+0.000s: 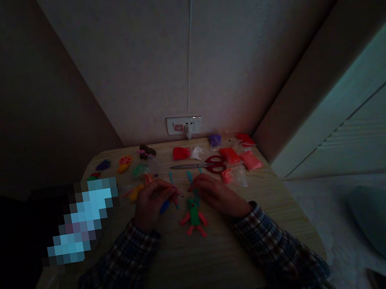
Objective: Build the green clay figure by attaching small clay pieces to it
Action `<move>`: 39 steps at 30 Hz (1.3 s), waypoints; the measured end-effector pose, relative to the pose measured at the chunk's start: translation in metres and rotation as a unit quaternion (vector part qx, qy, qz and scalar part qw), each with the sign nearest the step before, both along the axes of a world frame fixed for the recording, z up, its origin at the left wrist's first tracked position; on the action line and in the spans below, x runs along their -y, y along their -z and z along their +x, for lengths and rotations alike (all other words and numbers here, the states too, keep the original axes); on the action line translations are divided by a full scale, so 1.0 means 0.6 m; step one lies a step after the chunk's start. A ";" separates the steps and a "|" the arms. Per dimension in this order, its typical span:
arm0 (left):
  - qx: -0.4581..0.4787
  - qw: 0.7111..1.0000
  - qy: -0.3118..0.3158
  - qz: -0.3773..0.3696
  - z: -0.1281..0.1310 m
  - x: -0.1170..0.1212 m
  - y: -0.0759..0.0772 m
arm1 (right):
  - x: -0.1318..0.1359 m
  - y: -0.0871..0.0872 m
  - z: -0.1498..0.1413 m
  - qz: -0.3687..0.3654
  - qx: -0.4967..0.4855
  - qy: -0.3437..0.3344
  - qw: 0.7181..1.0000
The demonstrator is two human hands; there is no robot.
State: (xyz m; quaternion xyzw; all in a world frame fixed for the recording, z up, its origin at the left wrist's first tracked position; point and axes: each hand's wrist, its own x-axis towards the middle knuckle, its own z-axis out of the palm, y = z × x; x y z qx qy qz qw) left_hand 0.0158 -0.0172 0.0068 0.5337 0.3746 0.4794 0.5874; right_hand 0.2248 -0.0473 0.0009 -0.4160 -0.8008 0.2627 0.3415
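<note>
On the wooden table a clay figure [194, 216] lies between my hands, with a green body and reddish-pink arms and legs. My left hand [152, 203] is left of it, fingers pinched together near a small pinkish bit; what they hold is too dark to make out. Over the figure's upper right side is my right hand [220, 195], its fingers bent and drawn together, with their tips close to the head. Whatever is in them is hidden. A blue piece [164, 206] lies beside my left hand. Small light-blue modelling tools [189, 177] lie just beyond my fingers.
Red-handled scissors [214, 164] lie across the table's far side. Bags of orange clay [230, 155] and pink clay [251, 159] are at right, purple clay [215, 140] behind. An orange clay piece [125, 162] sits far left. A wall socket [184, 125] is behind the table.
</note>
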 end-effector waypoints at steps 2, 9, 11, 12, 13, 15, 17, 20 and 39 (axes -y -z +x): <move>-0.003 1.000 0.003 0.000 0.000 0.000 -0.001 | -0.002 0.001 0.006 -0.011 0.004 0.012 1.000; -0.016 1.000 -0.001 0.004 0.000 0.003 -0.002 | 0.002 0.003 0.004 -0.037 0.046 -0.005 0.998; -0.023 1.000 0.004 0.007 0.000 0.003 -0.001 | 0.003 0.005 0.001 -0.041 0.045 -0.019 0.998; -0.027 1.000 0.006 0.010 0.000 0.002 -0.001 | 0.003 0.005 0.001 -0.042 0.040 -0.021 0.998; -0.031 0.999 0.008 0.014 0.000 0.002 0.000 | 0.003 0.006 0.001 -0.044 0.034 -0.021 0.998; -0.036 0.999 0.011 0.021 0.000 0.002 0.000 | 0.002 0.006 0.002 -0.054 0.020 -0.020 0.998; -0.041 0.999 0.013 0.027 0.000 0.001 0.000 | 0.001 0.005 0.004 -0.072 0.004 -0.021 0.997; -0.053 0.997 0.022 0.043 -0.001 0.002 0.001 | 0.001 0.004 0.005 -0.110 -0.034 -0.029 0.993; -0.036 0.990 0.041 0.134 -0.005 0.006 -0.002 | 0.005 -0.025 0.017 -0.214 -0.358 0.059 0.907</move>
